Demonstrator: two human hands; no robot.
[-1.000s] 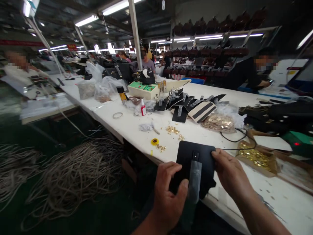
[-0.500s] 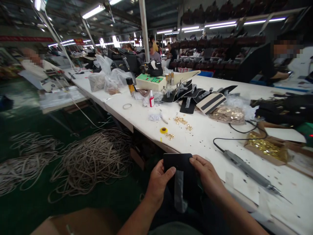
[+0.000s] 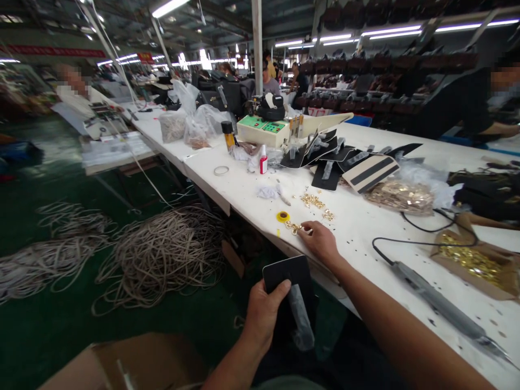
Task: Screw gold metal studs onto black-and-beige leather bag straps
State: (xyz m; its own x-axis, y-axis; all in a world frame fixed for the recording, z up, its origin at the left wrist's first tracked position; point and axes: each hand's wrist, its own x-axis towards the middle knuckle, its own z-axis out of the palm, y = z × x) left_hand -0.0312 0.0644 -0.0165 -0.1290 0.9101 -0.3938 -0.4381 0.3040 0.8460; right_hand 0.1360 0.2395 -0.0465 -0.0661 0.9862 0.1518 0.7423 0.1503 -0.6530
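Note:
My left hand point(image 3: 266, 309) grips a black flat panel point(image 3: 286, 269) by its left edge, thumb on top. A strip of clear plastic film point(image 3: 300, 319) runs down the panel. My right hand point(image 3: 320, 241) is over the table edge, its thumb and fingertips pinched together at a small group of gold metal fittings point(image 3: 293, 227). Whether a fitting is lifted between them is hard to see. Beside these fittings lies a yellow tape roll point(image 3: 283, 216). A larger scatter of gold fittings point(image 3: 312, 201) is just beyond.
A grey pen-shaped power tool point(image 3: 439, 303) with a black cord lies at right, near a cardboard box of gold parts point(image 3: 473, 260). Black panels point(image 3: 327, 173), a red-and-white bottle point(image 3: 263, 160) and a green-topped machine point(image 3: 264, 130) stand farther back. Coiled cord point(image 3: 162, 254) covers floor at left.
My right hand has let go of the black panel and reached forward to the gold fittings. The left hand still holds the panel, now tilted. The view has shifted slightly.

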